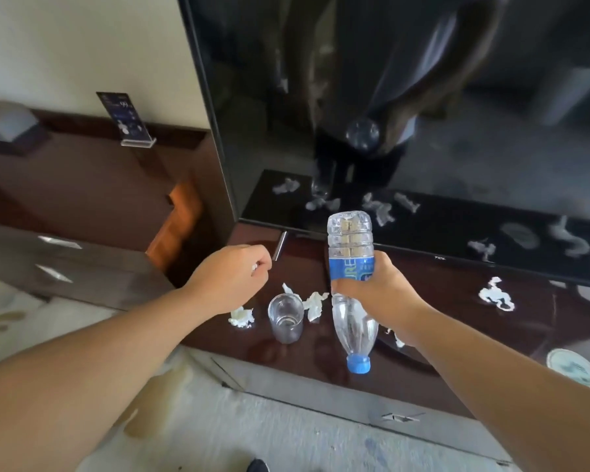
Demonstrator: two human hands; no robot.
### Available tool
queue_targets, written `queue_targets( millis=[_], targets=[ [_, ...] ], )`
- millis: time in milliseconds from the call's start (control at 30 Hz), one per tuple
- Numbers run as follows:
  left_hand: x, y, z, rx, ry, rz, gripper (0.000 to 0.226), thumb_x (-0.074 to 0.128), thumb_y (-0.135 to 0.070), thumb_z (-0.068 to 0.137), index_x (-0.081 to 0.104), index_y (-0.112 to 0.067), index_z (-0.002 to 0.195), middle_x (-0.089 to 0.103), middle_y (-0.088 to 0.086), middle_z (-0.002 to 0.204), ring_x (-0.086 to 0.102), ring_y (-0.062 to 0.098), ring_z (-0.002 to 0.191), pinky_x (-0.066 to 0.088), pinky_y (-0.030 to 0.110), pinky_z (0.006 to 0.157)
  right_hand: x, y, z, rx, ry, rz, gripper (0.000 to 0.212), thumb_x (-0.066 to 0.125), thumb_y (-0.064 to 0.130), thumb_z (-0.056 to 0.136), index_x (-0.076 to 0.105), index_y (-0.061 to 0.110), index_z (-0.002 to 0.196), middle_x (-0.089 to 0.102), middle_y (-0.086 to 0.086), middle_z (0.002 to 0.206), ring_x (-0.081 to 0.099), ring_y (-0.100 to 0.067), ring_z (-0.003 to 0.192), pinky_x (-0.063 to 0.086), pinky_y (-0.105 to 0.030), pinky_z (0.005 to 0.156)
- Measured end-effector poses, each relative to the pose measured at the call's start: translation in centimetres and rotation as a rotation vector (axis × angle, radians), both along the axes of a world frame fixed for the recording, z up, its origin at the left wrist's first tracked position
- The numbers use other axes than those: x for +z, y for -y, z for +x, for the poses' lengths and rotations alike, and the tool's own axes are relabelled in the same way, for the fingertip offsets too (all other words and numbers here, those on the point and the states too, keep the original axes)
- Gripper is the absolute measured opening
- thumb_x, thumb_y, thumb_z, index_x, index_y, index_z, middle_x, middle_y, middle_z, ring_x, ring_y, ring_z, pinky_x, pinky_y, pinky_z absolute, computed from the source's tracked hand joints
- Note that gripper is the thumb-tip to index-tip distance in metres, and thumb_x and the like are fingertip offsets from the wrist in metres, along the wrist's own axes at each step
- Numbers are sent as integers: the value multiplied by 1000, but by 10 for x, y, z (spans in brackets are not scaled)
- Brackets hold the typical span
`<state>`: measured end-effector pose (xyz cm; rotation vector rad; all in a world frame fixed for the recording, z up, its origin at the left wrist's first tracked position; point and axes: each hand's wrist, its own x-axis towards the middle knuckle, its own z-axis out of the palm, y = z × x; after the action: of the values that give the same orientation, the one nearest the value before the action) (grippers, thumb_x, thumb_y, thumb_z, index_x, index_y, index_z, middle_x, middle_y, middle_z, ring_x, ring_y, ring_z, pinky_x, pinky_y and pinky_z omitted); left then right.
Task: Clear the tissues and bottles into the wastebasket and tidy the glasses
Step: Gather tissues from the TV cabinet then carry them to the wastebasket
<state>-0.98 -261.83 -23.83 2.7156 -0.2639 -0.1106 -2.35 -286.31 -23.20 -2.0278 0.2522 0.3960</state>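
Dark glossy wood of the TV cabinet (457, 301) runs under a black television (406, 97) in the head view, with litter spread along it. Your right hand (380, 287) is wrapped round the labelled middle of the clear bottle (349, 240), fingers and thumb closed firmly on it. The bottle is lifted off the wood and tipped, so its base points at the screen and its blue cap (358, 364) hangs toward you; it looks empty. Your left hand (232, 274) hovers over the cabinet's left end with fingers curled in. A tissue scrap (253, 266) shows white at the fist, so I judge it is pinched there.

Below that hand lies a crumpled tissue (242, 317), with the glass (285, 316) upright just beside it and a second tissue (315, 303) just beyond the glass. A third tissue (397, 340) peeps from under your right forearm, and a fourth tissue (496, 294) lies well apart to the right.

You are in the clearing step, as I read it, with both hands loaded. The wastebasket is not in view, so your next move calls for turning to find it and dropping bottle and scrap in. When you come back for the tissues flanking the glass, reach carefully so you don't knock it.
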Motion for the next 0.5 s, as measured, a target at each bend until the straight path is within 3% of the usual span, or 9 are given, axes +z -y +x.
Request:
queue_targets(
  millis=[300, 500],
  targets=[
    [-48, -12, -4, 29, -68, -4, 15, 47, -20, 90, 60, -24, 96, 57, -8, 98, 58, 18, 80, 49, 35, 75, -18, -14, 3, -19, -26, -61, 49, 77, 33, 76, 49, 24, 115, 64, 1, 99, 66, -14, 84, 52, -26, 64],
    [-79, -24, -6, 48, -152, 85, 26, 47, -27, 94, 51, -23, 119, 48, -2, 121, 61, 23, 86, 49, 34, 75, -34, -21, -1, -53, -59, -93, 49, 77, 32, 78, 48, 23, 116, 63, 1, 98, 65, -15, 85, 54, -27, 65]
  ],
)
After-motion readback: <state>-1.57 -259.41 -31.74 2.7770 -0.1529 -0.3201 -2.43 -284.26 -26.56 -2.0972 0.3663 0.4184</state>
